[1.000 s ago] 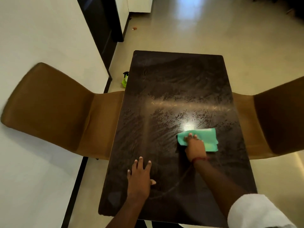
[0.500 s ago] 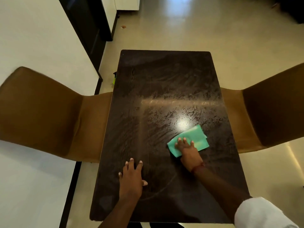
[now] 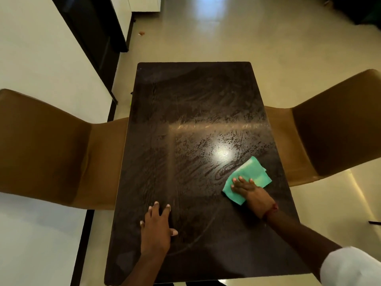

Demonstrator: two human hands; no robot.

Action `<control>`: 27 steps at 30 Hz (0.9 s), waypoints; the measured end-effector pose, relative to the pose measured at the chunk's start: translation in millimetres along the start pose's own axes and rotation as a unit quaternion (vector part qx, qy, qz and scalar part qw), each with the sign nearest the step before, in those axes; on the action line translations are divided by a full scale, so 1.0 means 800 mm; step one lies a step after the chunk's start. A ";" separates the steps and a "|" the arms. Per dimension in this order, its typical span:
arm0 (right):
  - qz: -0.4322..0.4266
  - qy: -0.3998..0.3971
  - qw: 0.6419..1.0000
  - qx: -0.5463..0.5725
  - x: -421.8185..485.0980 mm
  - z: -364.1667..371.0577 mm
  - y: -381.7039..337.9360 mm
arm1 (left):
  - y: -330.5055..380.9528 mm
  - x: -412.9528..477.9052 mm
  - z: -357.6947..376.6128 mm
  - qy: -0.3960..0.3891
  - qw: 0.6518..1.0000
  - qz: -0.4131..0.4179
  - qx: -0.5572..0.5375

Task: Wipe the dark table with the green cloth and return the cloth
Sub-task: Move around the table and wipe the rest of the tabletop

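Observation:
The dark table (image 3: 191, 104) is a long rectangle running away from me, with streaky wet smears and a bright light glare near its middle. The green cloth (image 3: 250, 172) lies folded flat on the table's right side, tilted diagonally. My right hand (image 3: 250, 190) presses down on the cloth's near half with fingers spread, covering part of it. My left hand (image 3: 156, 228) rests flat on the tabletop near the front edge, fingers apart, holding nothing.
A brown chair (image 3: 47, 145) is tucked at the table's left side and another brown chair (image 3: 329, 133) at its right. A white wall and a dark doorway (image 3: 92, 34) stand at the left. Pale glossy floor (image 3: 226, 32) lies beyond the table.
My right hand has swept the cloth in an arc, first toward me and left, then back right, turning it diagonal. The left hand stays planted on the table.

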State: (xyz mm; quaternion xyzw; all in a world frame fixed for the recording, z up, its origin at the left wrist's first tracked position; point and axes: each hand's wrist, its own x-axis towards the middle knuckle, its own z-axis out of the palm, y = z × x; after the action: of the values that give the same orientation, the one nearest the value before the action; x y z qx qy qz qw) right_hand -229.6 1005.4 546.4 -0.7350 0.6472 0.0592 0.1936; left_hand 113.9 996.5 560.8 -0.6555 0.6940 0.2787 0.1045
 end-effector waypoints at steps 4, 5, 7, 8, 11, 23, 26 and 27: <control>0.252 0.120 0.947 0.158 -0.009 -0.025 0.061 | -0.002 0.000 0.002 0.004 1.000 0.005 0.000; 0.311 0.142 0.926 0.163 -0.004 -0.022 0.056 | -0.002 0.000 0.003 0.005 1.000 0.007 -0.001; 0.328 0.104 0.934 0.097 0.006 -0.007 0.016 | -0.002 0.000 0.001 0.005 1.000 0.010 0.003; 0.279 0.069 0.956 0.052 0.003 0.007 -0.005 | -0.003 0.000 0.001 0.004 1.000 0.011 0.005; 0.096 0.020 0.994 0.041 -0.029 0.036 -0.007 | -0.005 0.000 0.001 0.001 1.000 0.016 0.009; 0.077 0.020 0.995 0.060 -0.069 0.044 -0.026 | -0.008 -0.002 0.002 -0.010 0.998 0.038 0.039; 0.180 0.073 0.968 0.160 -0.093 0.018 0.027 | -0.012 -0.004 0.005 -0.022 0.997 0.048 0.062; 0.267 0.119 0.938 0.188 -0.100 0.014 0.040 | -0.013 -0.005 0.006 -0.027 0.996 0.050 0.064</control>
State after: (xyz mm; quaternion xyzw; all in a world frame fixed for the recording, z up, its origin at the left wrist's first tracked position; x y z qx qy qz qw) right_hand -271.6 1080.6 556.4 -0.4870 0.8372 -0.1020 0.2271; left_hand 123.7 1002.8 556.6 -0.6043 0.7394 0.2557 0.1507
